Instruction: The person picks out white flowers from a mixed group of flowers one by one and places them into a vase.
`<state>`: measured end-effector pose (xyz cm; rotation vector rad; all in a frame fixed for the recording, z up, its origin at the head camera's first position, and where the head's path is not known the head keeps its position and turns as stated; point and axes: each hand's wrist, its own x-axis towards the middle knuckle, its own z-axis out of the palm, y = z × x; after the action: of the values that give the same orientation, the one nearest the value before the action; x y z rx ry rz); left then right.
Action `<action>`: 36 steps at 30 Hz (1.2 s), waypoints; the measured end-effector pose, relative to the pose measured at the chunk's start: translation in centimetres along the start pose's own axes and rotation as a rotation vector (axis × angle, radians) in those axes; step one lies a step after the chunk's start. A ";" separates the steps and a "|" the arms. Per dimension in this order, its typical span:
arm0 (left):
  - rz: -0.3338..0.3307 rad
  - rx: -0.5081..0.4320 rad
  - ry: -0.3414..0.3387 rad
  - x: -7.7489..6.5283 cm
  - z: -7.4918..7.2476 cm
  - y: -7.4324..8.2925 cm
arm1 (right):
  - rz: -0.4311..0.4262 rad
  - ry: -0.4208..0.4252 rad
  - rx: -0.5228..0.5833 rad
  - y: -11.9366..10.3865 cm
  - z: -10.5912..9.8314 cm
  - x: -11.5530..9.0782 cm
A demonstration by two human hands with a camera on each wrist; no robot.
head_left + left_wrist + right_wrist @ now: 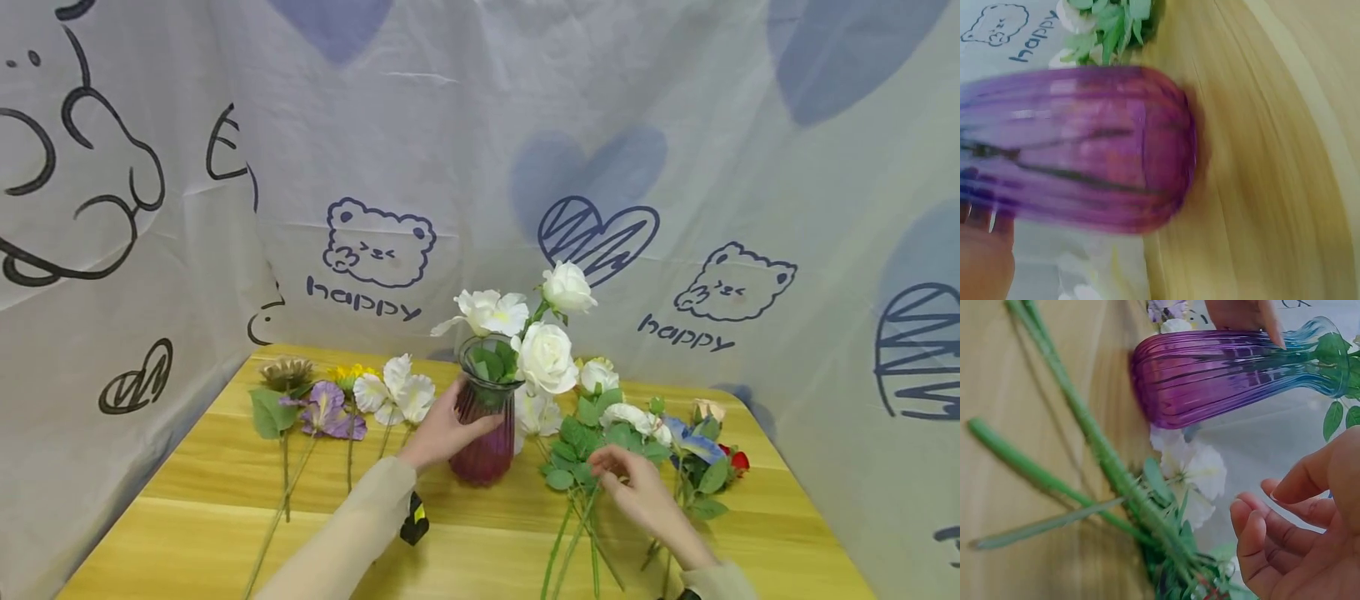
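My left hand grips a ribbed glass vase, its fingers and thumb around the upper part. The glass fades from purple-pink at the base to teal at the flared rim, and dark stems show inside it in the left wrist view. Two white roses and a white ruffled flower stand out of its mouth. On the right, my right hand hovers over green-leaved stems, fingers loosely bent and nothing between them. In the right wrist view those green stems lie beside the hand.
Left of the vase lie a brown flower, a purple flower, a yellow flower and white flowers. To the right are a white rose, a blue flower and a red flower on the wooden table. A printed curtain hangs behind.
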<state>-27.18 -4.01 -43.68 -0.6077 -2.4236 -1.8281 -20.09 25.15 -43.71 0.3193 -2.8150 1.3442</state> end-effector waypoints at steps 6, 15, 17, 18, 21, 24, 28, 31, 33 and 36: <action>-0.021 0.070 -0.050 -0.1 -0.7 0.1 | 0.033 -0.041 -0.028 1.0 -0.5 -1.1; 0.029 0.118 0.029 -0.9 -0.3 0.1 | 0.035 -0.030 -0.088 1.5 -0.2 -1.6; 0.046 0.145 0.056 -1.1 -0.3 -0.1 | 0.036 -0.029 -0.105 1.4 0.0 -1.6; 0.053 0.156 0.069 -1.2 -0.2 -0.1 | 0.042 -0.027 -0.111 1.3 0.0 -1.6; 0.068 0.185 0.109 -1.4 -0.2 -0.1 | 0.061 -0.024 -0.109 1.3 0.0 -1.6; 0.097 0.198 0.144 -1.4 -0.2 -0.2 | 0.074 -0.039 -0.085 1.6 0.0 -1.6; 0.099 0.201 0.173 -1.3 0.0 -0.6 | 0.096 -0.082 -0.009 2.2 0.0 -1.6; 0.075 0.176 0.173 -1.1 0.2 -1.1 | 0.126 -0.110 0.073 2.6 0.2 -1.7; 0.066 0.148 0.165 -1.0 0.3 -1.3 | 0.147 -0.131 0.129 2.8 0.3 -1.7; 0.070 0.120 0.163 -0.9 0.4 -1.6 | 0.169 -0.168 0.199 3.2 0.4 -1.8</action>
<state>-26.81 -4.27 -45.49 -0.5063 -2.3533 -1.6240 -18.88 27.10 -46.56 0.2090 -2.9034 1.7155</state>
